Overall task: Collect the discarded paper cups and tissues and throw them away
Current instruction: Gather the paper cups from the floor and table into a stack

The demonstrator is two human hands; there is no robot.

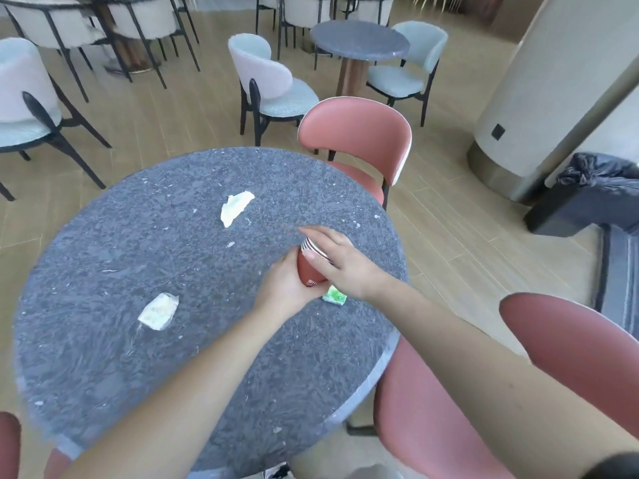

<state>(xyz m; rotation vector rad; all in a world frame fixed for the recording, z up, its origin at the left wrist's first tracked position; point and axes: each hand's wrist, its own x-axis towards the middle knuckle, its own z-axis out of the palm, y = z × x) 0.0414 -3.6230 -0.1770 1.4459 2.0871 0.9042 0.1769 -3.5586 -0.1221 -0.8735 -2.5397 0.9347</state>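
Note:
On the round dark speckled table (103, 375), both my hands meet at a stack of reddish-brown paper cups (309, 271) lying tilted near the right side. My left hand (285, 288) wraps the base of the stack. My right hand (340, 262) covers its striped rim end from above. A small green and white tissue pack (335, 294) lies on the table just under my right wrist. A crumpled white tissue (236, 207) sits toward the far middle. Another crumpled tissue (159, 311) rests on the left near side.
Pink chairs stand at the far right (356, 133) and near right (570, 357) of the table. A black bin with a dark liner bag (587, 191) stands on the floor at the right, beside a large column (553, 98). More chairs and a small round table (359, 39) fill the background.

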